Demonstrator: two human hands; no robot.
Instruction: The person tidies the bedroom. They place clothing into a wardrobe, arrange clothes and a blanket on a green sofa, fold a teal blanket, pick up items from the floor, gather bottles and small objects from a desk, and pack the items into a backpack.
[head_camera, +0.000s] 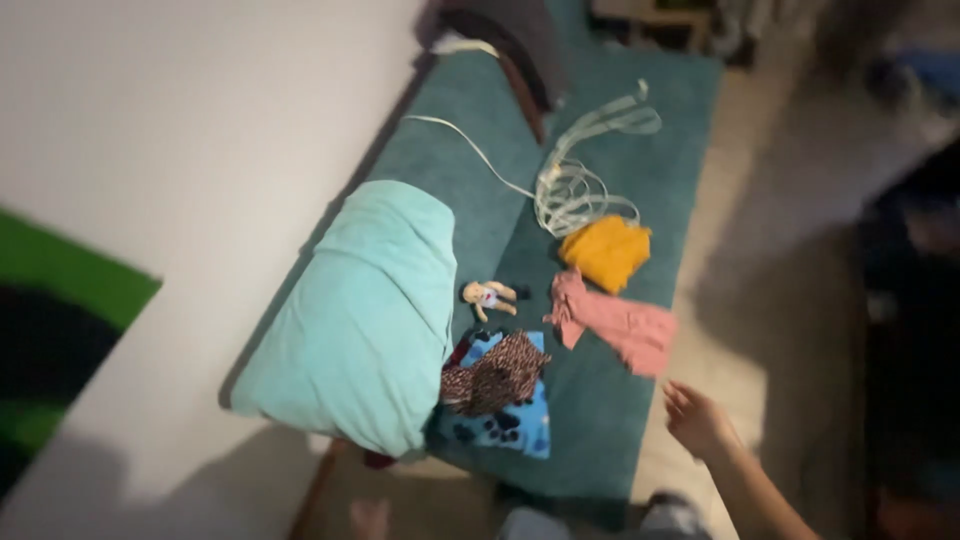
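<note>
One hand shows clearly: the person's right hand (697, 420), bare and empty, its fingers loosely spread in the air above the front edge of a long teal couch with a napped fabric cover (610, 420). The left hand cannot be made out, so its grip cannot be told. Nearest the right hand lies one crumpled pink cloth garment (622, 325), flat on the seat and not touched. Just beyond it sits one bunched mustard-yellow knitted piece (605, 252), touching the pink garment's far end. Farther back lies one loose coil of pale translucent tubing (578, 190), with a single strand running toward the wall. One small doll with light hair (489, 296) lies between the garments and one large, soft, pale turquoise cushion (362, 315) that leans against the white wall (200, 150). One leopard-patterned cloth (497, 375) rests on one blue fabric with dark spots (515, 425), beside the cushion's near end. Beige floor (735, 200) runs along the couch's right side; the picture is blurred.
</note>
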